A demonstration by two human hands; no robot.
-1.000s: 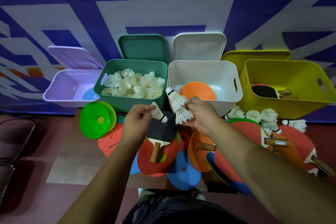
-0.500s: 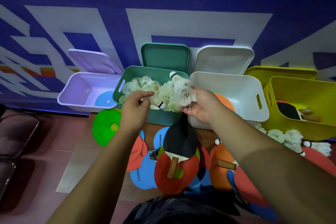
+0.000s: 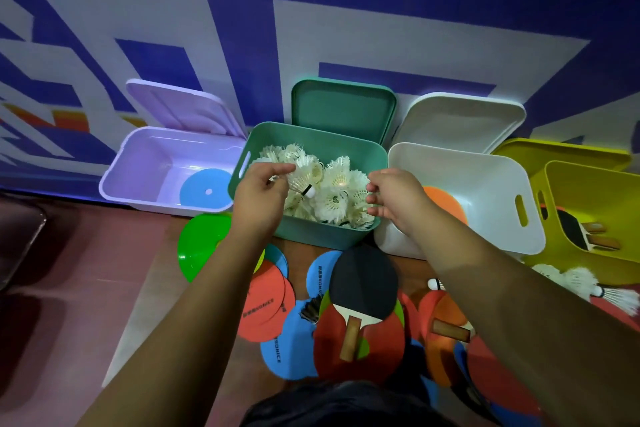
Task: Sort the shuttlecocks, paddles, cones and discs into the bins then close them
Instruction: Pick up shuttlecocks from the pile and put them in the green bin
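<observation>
- Left hand (image 3: 259,199) pinched one shuttlecock (image 3: 302,181) by its feathers, cork down, just above the green bin (image 3: 322,241).
- Right hand (image 3: 394,199) hung over the same bin's right rim, fingers loosely curled and holding nothing.
- Green bin held a deep pile of shuttlecocks (image 3: 337,198), so that sort looked well advanced.
- Purple bin (image 3: 138,163) held a single blue disc (image 3: 205,191), and the white bin (image 3: 491,180) showed one orange disc (image 3: 446,206).
- Yellow bin (image 3: 595,198) had a paddle (image 3: 573,229) inside.
- Left to sort on the floor:
  - a black-faced paddle (image 3: 363,282) and at least one more beside it
  - a green cone (image 3: 197,246), though it may have been a disc, since the view flattened it
  - overlapping red and blue discs
  - a few loose shuttlecocks (image 3: 581,282) at far right
- Lids (image 3: 343,111) on all four bins stood open, none yet closed.
- Judged well short of halfway overall, with shuttlecocks nearest done.
- "SONICE" read on a red floor disc (image 3: 263,305) and a blue floor disc (image 3: 284,350). The smaller characters before it were too small to read.
</observation>
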